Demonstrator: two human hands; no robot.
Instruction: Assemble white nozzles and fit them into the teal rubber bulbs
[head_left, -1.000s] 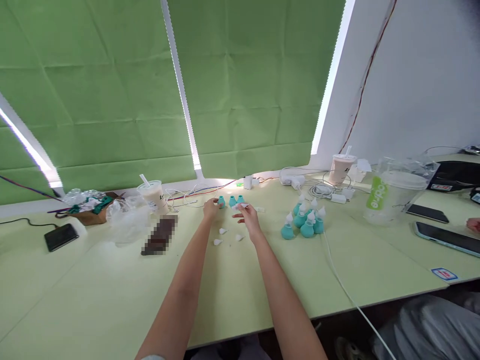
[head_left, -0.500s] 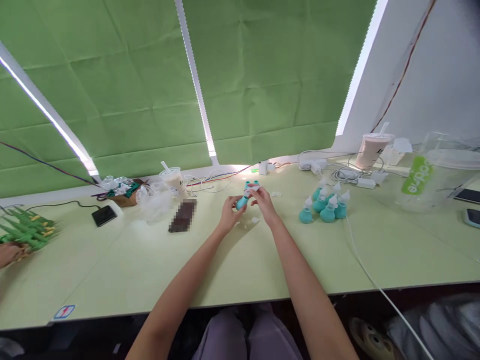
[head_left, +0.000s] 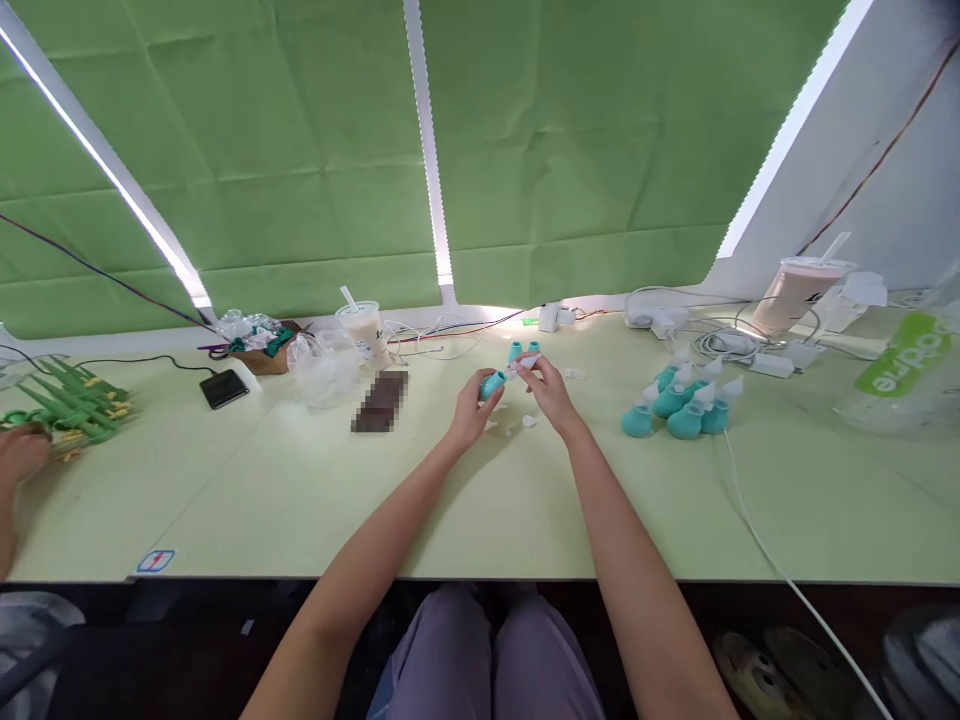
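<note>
My left hand (head_left: 472, 408) is closed around a teal squeeze bulb (head_left: 492, 385), its open neck turned up to the right. Pinched in the fingers of my right hand (head_left: 551, 393) is a small white nozzle piece (head_left: 528, 362), close to the bulb's mouth; whether they touch is hard to tell. Just behind my hands stand two teal bulbs (head_left: 533, 350), partly hidden. Small white pieces (head_left: 529, 421) lie on the table below my hands. To the right, several teal bulbs with white pointed tips (head_left: 685, 416) stand in a group.
A drink cup (head_left: 365, 333), plastic bag (head_left: 322, 372) and blurred dark item (head_left: 380, 402) are left of my hands. Cables and chargers (head_left: 731, 345), another cup (head_left: 799, 295) and a clear bag (head_left: 900, 385) are right. A co-worker's hand (head_left: 22, 452) touches green pieces (head_left: 79, 400) far left.
The view has shifted, so the table appears lower in angle and things sit differently in frame. The bulb in my left hand now shows its open neck towards the white piece.
</note>
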